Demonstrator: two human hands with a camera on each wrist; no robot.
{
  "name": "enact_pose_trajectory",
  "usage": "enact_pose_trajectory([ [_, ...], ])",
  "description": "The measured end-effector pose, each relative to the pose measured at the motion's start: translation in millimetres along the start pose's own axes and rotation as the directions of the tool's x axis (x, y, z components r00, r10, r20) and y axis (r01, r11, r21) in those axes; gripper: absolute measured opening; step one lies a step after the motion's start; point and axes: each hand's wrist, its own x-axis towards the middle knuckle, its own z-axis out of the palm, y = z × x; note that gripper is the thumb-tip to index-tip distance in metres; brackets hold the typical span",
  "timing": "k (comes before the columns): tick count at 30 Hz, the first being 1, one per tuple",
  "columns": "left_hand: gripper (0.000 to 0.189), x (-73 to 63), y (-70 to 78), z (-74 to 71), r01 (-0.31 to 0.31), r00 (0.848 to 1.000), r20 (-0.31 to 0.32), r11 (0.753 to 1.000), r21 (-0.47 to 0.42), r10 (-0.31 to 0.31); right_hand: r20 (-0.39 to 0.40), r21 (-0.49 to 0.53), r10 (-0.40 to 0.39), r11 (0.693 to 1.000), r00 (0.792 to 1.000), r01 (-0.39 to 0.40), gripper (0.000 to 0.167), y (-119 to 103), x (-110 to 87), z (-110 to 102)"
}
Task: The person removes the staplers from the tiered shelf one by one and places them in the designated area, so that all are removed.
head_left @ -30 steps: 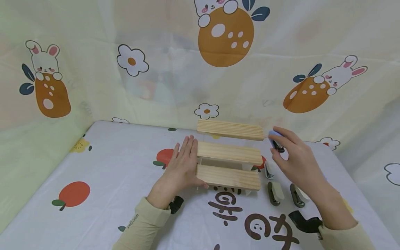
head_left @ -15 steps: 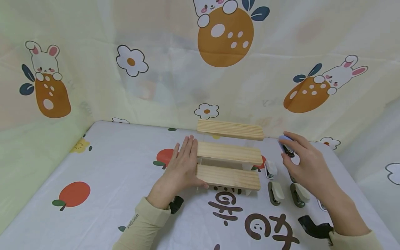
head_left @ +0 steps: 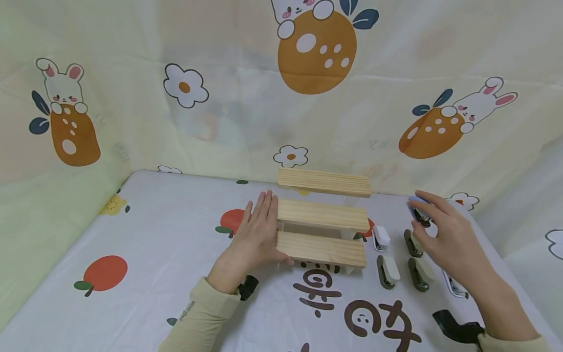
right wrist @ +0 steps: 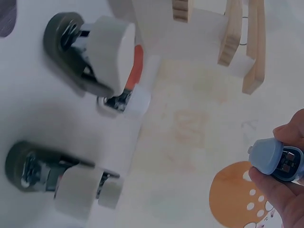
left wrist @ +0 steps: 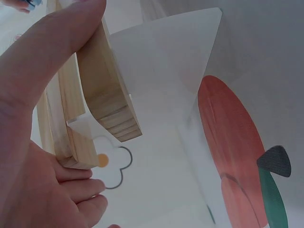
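Note:
A small blue stapler (head_left: 421, 213) is pinched between the thumb and fingers of my right hand (head_left: 453, 239), held above the table's right side. The right wrist view shows the same blue stapler (right wrist: 267, 156) at its right edge. My left hand (head_left: 252, 242) lies with straight fingers along the left end of a stepped wooden rack (head_left: 323, 215); its thumb touches the front of the lowest board. In the left wrist view, thumb and fingers sit at the ends of the boards (left wrist: 107, 90). Below and left of my right hand stand several staplers, among them a green-and-cream one (head_left: 387, 272).
A white stapler (head_left: 381, 238) stands close to the rack's right end. Two more green ones, one (head_left: 413, 243) behind the other (head_left: 420, 275), are further right, with another white stapler (head_left: 455, 284) by my right wrist. A patterned cloth (head_left: 220, 132) hangs behind the table.
My right hand has moved to the right with the blue stapler, away from the rack's upper board, uncovering staplers beneath it. My left hand has stayed at the rack.

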Motion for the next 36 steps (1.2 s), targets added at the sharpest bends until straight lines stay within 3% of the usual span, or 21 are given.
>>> enact_pose_trajectory([
  [3,0.144,0.3,0.5,-0.2,-0.001,1.0,0.0,1.0,0.002,0.001,-0.023,0.0,-0.012,1.0,1.0,0.012,0.043,5,-3.3,-1],
  [16,0.144,2.0,-0.1,1.3,0.001,1.0,-0.001,1.0,0.013,-0.001,0.004,-0.031,0.03,0.999,1.0,-0.03,0.043,25,-15.7,-10],
  [25,0.144,1.9,0.2,0.5,-0.004,1.0,-0.001,1.0,0.011,0.004,0.054,-0.021,0.124,0.992,0.991,-0.123,0.037,45,-29.5,-20],
  [36,0.143,0.4,1.1,-0.9,0.006,1.0,0.007,1.0,-0.002,-0.006,0.042,-0.098,0.163,0.982,0.986,-0.158,0.037,64,-41.9,-22],
])
